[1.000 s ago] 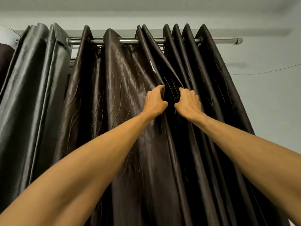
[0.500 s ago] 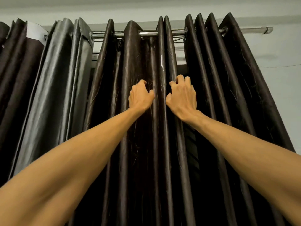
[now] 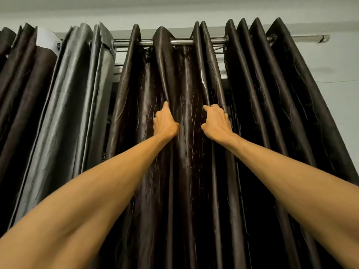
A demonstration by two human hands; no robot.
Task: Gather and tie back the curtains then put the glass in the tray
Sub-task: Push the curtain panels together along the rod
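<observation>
The dark brown glossy pleated curtain [image 3: 184, 171] hangs from a shiny steel rod [image 3: 182, 42]. It looks soft, slippery and rather heavy, so whole folds are best to grasp. The left hand [image 3: 165, 122] and the right hand [image 3: 216, 123] each curl their fingers round a pleat. The glass is not in view.

the dark brown satin-like cloth curtains [image 3: 186, 90] look glossy, faintly embossed with wavy lines; the round metal curtain rod [image 3: 182, 42] shines smooth.

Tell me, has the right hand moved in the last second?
Yes: the right hand, gripping the curtain, has shifted left, farther from the rod's end cap.
</observation>
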